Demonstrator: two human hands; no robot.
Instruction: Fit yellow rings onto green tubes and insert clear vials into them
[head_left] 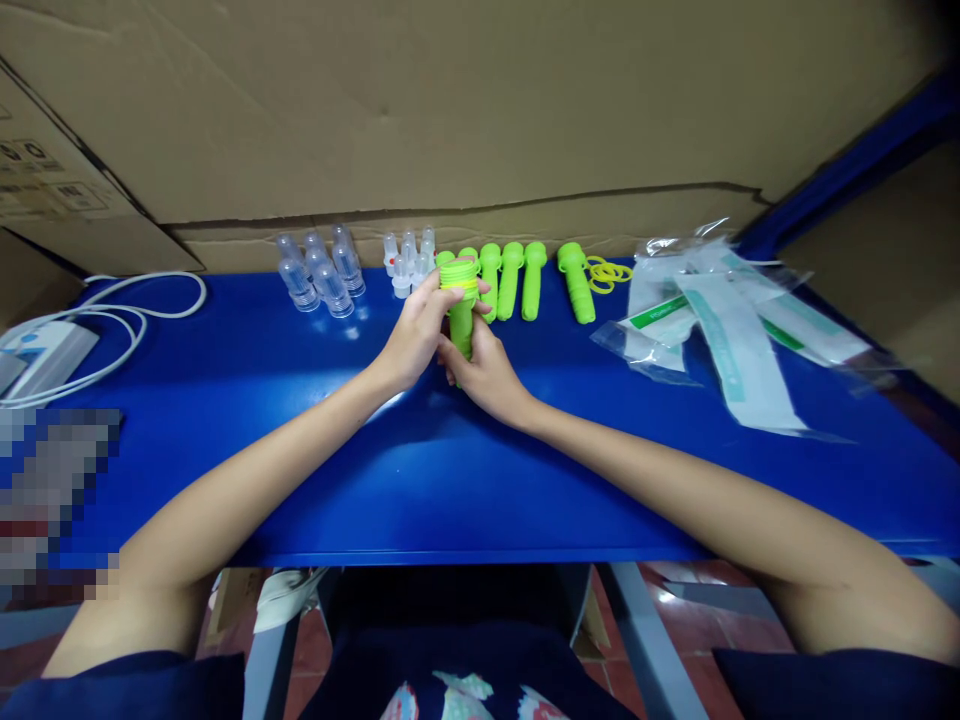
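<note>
A bright green flashlight-shaped tube (462,336) stands nearly upright between my hands, its ribbed, wider end upward. A yellow ring (470,283) appears to sit around that end. My left hand (417,332) grips the upper part, fingers at the ring. Lower down, my right hand (486,372) is closed around the tube's narrow body. Just behind them lies a row of several similar green tubes (511,282), partly hidden by my hands. Another green tube (577,283) lies a little to the right, beside several loose yellow rings (609,273).
Several clear plastic bottle-shaped covers (330,288) and small clear caps (403,272) stand at the back of the blue table (420,490). Plastic packets (739,350) are piled on the right. A white cable (142,325) coils at left. Cardboard (450,110) walls the back.
</note>
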